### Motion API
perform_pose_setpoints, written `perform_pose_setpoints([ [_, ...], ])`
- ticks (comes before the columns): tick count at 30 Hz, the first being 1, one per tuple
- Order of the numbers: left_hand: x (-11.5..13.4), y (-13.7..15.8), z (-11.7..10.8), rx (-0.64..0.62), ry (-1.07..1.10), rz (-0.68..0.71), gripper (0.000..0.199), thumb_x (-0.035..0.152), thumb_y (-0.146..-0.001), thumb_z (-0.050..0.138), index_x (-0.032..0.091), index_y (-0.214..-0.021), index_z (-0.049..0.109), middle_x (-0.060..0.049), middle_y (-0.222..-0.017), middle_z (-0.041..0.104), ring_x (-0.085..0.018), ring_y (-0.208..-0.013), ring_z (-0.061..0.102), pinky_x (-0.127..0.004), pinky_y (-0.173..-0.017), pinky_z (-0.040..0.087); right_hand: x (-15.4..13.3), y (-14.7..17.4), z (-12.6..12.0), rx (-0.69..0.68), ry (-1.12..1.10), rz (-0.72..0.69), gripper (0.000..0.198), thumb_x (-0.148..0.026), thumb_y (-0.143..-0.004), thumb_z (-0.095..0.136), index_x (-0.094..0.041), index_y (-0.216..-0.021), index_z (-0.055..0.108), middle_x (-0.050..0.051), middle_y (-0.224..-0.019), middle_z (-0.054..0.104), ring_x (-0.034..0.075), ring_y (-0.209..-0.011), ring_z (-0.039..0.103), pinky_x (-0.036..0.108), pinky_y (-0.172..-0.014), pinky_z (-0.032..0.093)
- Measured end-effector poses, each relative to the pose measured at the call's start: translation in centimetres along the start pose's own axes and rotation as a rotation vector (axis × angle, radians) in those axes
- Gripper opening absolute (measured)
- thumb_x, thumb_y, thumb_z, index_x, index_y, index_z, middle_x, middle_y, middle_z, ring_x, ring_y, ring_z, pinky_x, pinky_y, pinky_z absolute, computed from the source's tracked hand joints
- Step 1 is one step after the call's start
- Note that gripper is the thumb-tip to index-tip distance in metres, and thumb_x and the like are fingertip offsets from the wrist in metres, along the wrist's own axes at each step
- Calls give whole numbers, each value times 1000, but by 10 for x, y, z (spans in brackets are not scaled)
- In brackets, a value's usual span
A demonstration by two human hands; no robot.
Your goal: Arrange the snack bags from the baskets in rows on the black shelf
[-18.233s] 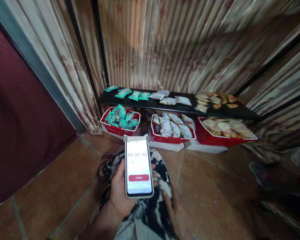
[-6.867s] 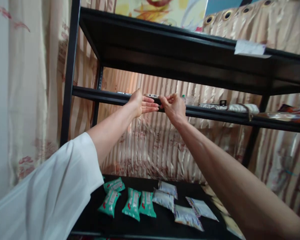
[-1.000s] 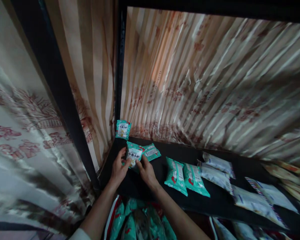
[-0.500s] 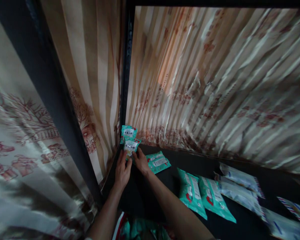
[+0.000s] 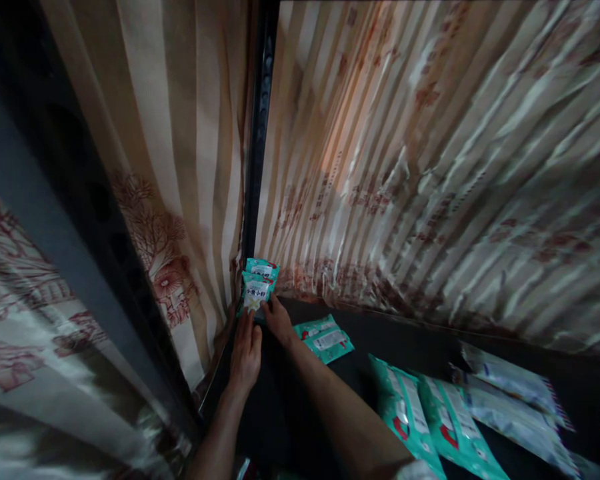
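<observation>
A teal snack packet (image 5: 257,292) with a white label stands upright in the back left corner. It leans against a second teal packet (image 5: 263,266), whose top edge shows behind it. My left hand (image 5: 246,353) has its fingers stretched out, the tips against the packet's lower front. Thumb and fingers of my right hand (image 5: 280,324) close on the front packet's lower right edge. Beside my right wrist, another teal packet (image 5: 327,338) lies flat on the dark shelf (image 5: 290,407); whether one or two lie there is hard to tell.
Two larger teal packets (image 5: 405,407) lie to the right, and beyond them several pale blue-white packets (image 5: 515,400). Dark metal posts (image 5: 260,133) frame the corner. Striped, printed sheeting (image 5: 380,167) covers the back and left side.
The front packet has shifted back and left, more upright against the rear one. My hands stay at its lower part, the left fingers flatter. The view has moved closer and the bag at the bottom has nearly left it.
</observation>
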State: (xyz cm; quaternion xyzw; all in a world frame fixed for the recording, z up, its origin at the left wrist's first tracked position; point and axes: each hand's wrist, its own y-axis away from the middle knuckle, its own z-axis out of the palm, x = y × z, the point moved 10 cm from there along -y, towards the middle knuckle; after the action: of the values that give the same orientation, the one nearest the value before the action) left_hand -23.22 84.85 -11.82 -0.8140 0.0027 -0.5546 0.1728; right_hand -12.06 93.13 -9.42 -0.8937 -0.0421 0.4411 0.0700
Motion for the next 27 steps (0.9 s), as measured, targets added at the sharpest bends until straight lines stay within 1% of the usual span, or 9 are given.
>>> perform_pose_setpoints([
  [3,-5,-1,3,-8,-6,-20,47,40,-91,32,21,-133,42,-7,-146,37,-20,-137,26,-44,-115,20,3,-5,4,4,35,0,36,-26,-87,45,-16,-122,51,11,-109,67,21,-100,63,32,-87,46],
  [6,-10,-1,8,-30,-28,-56,50,40,-91,30,19,-135,41,-8,-146,36,-20,-137,25,-42,-115,20,6,-9,7,1,63,8,36,-26,-87,46,-16,-121,51,12,-108,66,22,-100,63,33,-87,46],
  [11,-16,-1,7,-14,-50,-85,50,42,-90,31,19,-132,44,-9,-144,39,-21,-137,28,-44,-115,20,9,-11,11,-16,113,67,37,-28,-88,44,-12,-121,50,17,-107,66,26,-100,63,37,-88,45],
  [14,-9,0,3,16,-74,-49,48,42,-89,34,17,-128,48,-10,-141,43,-23,-135,32,-45,-113,24,9,-6,6,24,56,94,43,-28,-85,47,-14,-126,46,15,-113,64,25,-106,60,38,-92,44],
  [17,7,6,-6,52,-132,-13,46,40,-89,36,15,-124,52,-13,-137,47,-25,-132,36,-45,-111,28,4,8,-3,59,-25,67,48,-29,-83,49,-17,-130,43,11,-117,62,22,-109,58,37,-95,43],
  [19,24,14,-12,60,-178,10,44,37,-89,35,13,-119,55,-15,-133,50,-26,-129,40,-45,-110,31,1,26,-17,96,-58,52,50,-30,-82,49,-15,-130,43,11,-118,61,22,-108,58,37,-95,43],
  [22,56,33,-15,9,-205,89,38,31,-88,36,14,-115,57,-14,-126,56,-24,-121,48,-43,-106,36,-2,66,-48,157,-100,47,48,-29,-82,48,-13,-127,46,14,-118,59,22,-104,59,36,-91,46],
  [25,88,62,-12,-73,-150,173,32,27,-88,36,19,-109,59,-10,-116,61,-19,-112,54,-38,-101,41,-11,122,-87,200,-161,-15,40,-28,-83,45,-16,-121,51,12,-119,59,21,-100,60,35,-87,49],
  [27,104,87,-8,-139,-88,205,29,27,-88,36,21,-104,60,-8,-109,63,-17,-105,57,-34,-96,45,-15,168,-116,223,-173,-59,36,-29,-85,44,-18,-118,53,11,-117,60,21,-100,60,37,-89,48],
])
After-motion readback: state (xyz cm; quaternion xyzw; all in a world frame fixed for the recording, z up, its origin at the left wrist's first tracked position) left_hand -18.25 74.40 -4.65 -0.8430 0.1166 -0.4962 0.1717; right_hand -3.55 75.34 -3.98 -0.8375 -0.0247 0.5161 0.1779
